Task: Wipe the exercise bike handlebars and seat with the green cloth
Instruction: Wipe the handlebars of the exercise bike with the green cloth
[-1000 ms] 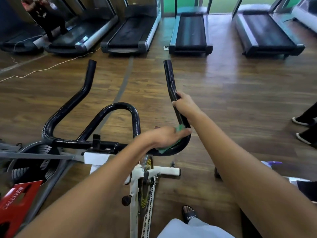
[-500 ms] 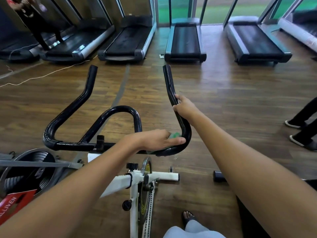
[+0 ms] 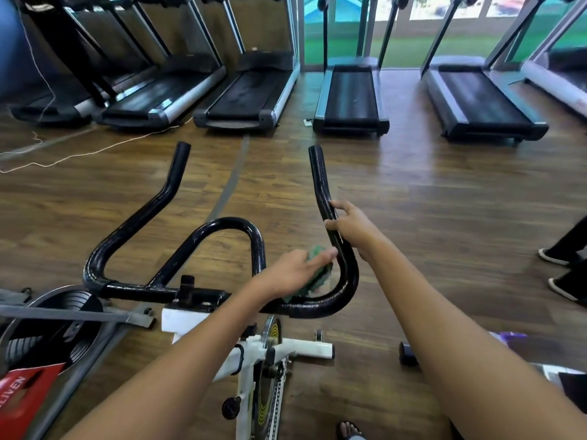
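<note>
The black handlebars (image 3: 133, 227) of the white exercise bike (image 3: 251, 354) fill the middle of the head view. My left hand (image 3: 295, 271) holds the green cloth (image 3: 314, 274) against the inside of the right-hand bend of the bar, fingers stretched over the cloth. My right hand (image 3: 351, 227) grips the right upright bar just above that bend, thumb and fingers round the tube. The cloth is mostly hidden under my left hand. The bike's seat is out of view.
Several treadmills (image 3: 349, 96) line the far side on the wooden floor (image 3: 444, 217). A white cable (image 3: 95, 150) trails across the floor at left. Another machine's flywheel (image 3: 54, 325) and a red panel (image 3: 22, 398) sit at lower left. A person's shoes (image 3: 559, 271) stand at the right edge.
My left hand with the cloth has slid right and up along the bend of the bar. My right hand's fingers have loosened slightly on the upright. The camera has tilted up.
</note>
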{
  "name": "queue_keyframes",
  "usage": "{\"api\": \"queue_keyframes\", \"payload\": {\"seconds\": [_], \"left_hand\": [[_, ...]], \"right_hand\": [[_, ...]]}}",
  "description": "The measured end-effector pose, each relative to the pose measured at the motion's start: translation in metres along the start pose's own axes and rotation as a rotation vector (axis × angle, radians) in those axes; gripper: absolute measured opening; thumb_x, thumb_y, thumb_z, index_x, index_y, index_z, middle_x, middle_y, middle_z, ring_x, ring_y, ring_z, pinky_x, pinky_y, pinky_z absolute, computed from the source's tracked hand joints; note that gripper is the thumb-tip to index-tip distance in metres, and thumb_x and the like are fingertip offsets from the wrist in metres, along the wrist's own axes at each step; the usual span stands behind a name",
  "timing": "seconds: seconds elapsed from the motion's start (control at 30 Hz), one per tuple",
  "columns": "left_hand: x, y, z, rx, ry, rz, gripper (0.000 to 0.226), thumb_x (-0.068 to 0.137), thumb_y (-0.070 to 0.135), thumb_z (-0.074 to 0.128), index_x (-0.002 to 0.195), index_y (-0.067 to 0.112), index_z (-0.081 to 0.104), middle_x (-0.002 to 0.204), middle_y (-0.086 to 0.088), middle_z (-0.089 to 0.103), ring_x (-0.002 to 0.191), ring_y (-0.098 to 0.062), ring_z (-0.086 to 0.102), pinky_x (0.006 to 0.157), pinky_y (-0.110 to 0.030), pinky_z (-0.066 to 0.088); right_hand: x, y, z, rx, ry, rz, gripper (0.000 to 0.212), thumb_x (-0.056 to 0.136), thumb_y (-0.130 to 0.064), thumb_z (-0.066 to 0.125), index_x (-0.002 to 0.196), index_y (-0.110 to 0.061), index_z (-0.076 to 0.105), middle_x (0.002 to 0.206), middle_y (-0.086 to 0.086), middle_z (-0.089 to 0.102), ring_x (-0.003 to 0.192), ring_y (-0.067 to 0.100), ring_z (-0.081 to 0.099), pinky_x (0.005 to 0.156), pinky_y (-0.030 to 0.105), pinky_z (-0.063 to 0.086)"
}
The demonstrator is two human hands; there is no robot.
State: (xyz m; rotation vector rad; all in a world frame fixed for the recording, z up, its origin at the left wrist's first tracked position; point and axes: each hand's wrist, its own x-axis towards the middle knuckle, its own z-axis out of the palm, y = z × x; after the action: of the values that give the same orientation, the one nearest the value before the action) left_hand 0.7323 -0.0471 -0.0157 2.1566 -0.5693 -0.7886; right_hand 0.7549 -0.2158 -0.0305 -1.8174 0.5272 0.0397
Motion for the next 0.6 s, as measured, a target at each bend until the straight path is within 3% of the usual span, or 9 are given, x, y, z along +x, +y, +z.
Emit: {"api": "queue_keyframes", "payload": {"seconds": [0.1,0.2,0.27,0.37,0.5,0.6], "left_hand": [[0.03,-0.001,-0.008,-0.49,0.133,-0.089,0.063,0.096,0.065,0.041,0.107,0.005,0.057,0.081,-0.014,0.063,0.053,-0.016,0.059,0.049,-0.026,0.05],[0.075,0.002,-0.022,-0.807,0.344,-0.191,0.075,0.094,0.068,0.04,0.124,-0.001,0.051,0.09,-0.018,0.063,0.056,-0.018,0.061,0.047,-0.026,0.05],[0.103,0.004,-0.034,-0.932,0.438,-0.207,0.072,0.094,0.07,0.036,0.116,0.004,0.055,0.081,-0.013,0.063,0.056,-0.019,0.059,0.048,-0.026,0.047],[0.131,0.014,-0.051,-1.088,0.445,-0.167,0.067,0.096,0.07,0.029,0.095,0.011,0.059,0.075,-0.009,0.063,0.06,-0.02,0.059,0.058,-0.029,0.047],[0.159,0.033,-0.066,-1.142,0.358,-0.114,0.071,0.098,0.068,0.027,0.098,0.011,0.069,0.086,-0.009,0.073,0.075,-0.02,0.07,0.069,-0.032,0.055],[0.177,0.051,-0.077,-1.168,0.309,-0.056,0.074,0.099,0.068,0.024,0.086,0.012,0.071,0.076,-0.007,0.073,0.065,-0.019,0.071,0.06,-0.028,0.055]], "right_hand": [[0.016,-0.013,-0.009,0.034,0.079,-0.019,0.025,0.095,-0.019,0.064,0.12,-0.017,0.057,0.087,-0.003,0.059,0.071,0.006,0.052,0.059,0.021,0.038],[0.034,-0.035,-0.008,0.048,0.157,-0.096,0.019,0.09,-0.015,0.064,0.107,-0.022,0.059,0.103,0.003,0.065,0.091,0.014,0.061,0.081,0.032,0.048],[0.049,-0.048,-0.004,-0.001,0.175,-0.149,0.02,0.088,-0.015,0.062,0.106,-0.024,0.06,0.109,0.006,0.067,0.103,0.023,0.064,0.094,0.04,0.051],[0.065,-0.066,0.001,-0.121,0.198,-0.234,0.032,0.092,-0.016,0.061,0.123,-0.02,0.061,0.12,0.006,0.062,0.111,0.022,0.061,0.096,0.036,0.049],[0.08,-0.078,0.003,-0.2,0.263,-0.351,0.027,0.094,-0.017,0.062,0.12,-0.015,0.057,0.115,0.006,0.06,0.105,0.021,0.056,0.088,0.033,0.045],[0.086,-0.077,0.0,-0.252,0.288,-0.386,0.022,0.093,-0.013,0.063,0.114,-0.016,0.058,0.106,0.005,0.061,0.096,0.019,0.054,0.078,0.03,0.039]]}}
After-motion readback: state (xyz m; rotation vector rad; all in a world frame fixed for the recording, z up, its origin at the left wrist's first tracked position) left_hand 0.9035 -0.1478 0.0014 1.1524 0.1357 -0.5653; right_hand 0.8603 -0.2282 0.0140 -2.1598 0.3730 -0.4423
